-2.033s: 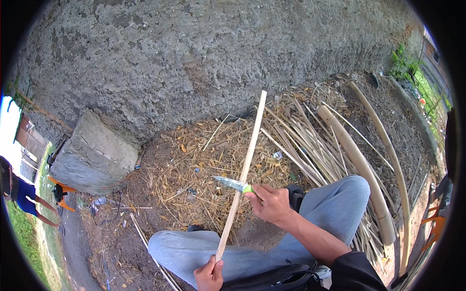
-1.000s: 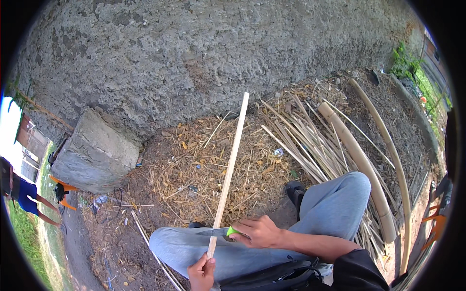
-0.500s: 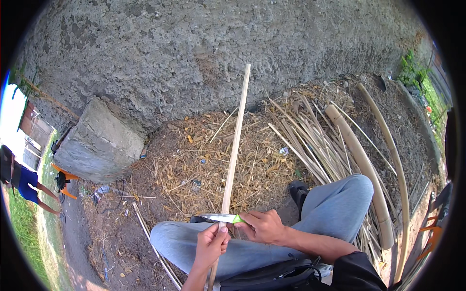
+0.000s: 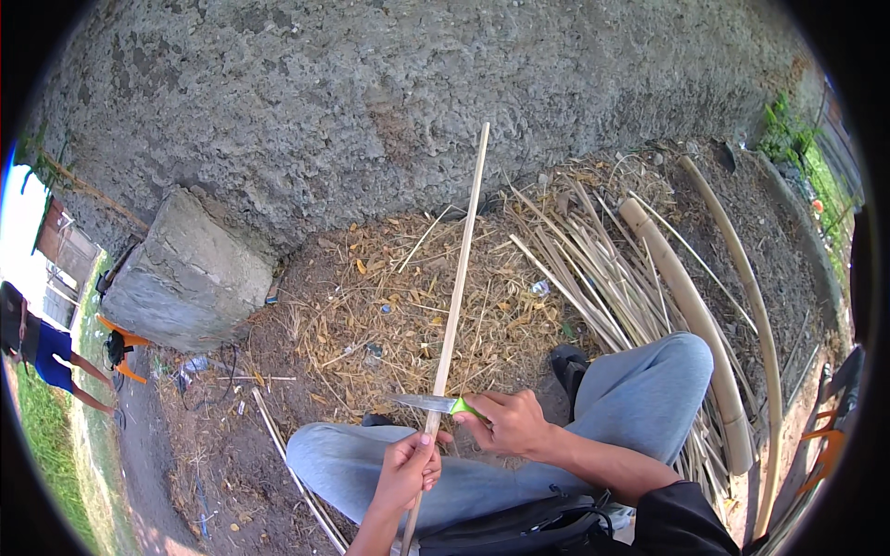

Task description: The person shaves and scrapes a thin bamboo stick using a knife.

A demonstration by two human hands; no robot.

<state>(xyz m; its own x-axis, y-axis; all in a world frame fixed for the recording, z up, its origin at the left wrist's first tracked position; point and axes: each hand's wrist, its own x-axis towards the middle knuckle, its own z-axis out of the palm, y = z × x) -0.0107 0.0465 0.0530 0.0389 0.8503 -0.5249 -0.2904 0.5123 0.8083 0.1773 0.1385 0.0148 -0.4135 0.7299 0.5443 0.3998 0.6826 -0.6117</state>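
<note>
A long pale bamboo strip point(image 4: 461, 269) slants up and away from my lap toward the wall. My left hand point(image 4: 410, 468) is closed round its near part, thumb on top. Just beyond that thumb, the blade of a small knife point(image 4: 422, 402) lies across the strip, its tip pointing left. The green handle is in the closed fingers of my right hand point(image 4: 508, 423), over my lap. Whether the edge bites into the bamboo I cannot make out.
A pile of split bamboo strips point(image 4: 598, 273) lies to the right, beside a thick bamboo piece point(image 4: 691, 324) and a curved bamboo pole point(image 4: 742, 259). Ahead rises a rough grey wall point(image 4: 445, 74). A concrete block point(image 4: 190, 269) stands left. A person point(image 4: 51, 352) is at the far left.
The strip has turned, showing a narrower side, and its far end has shifted slightly right. The knife has tilted so its tip sits a little higher. Both hands keep their grip.
</note>
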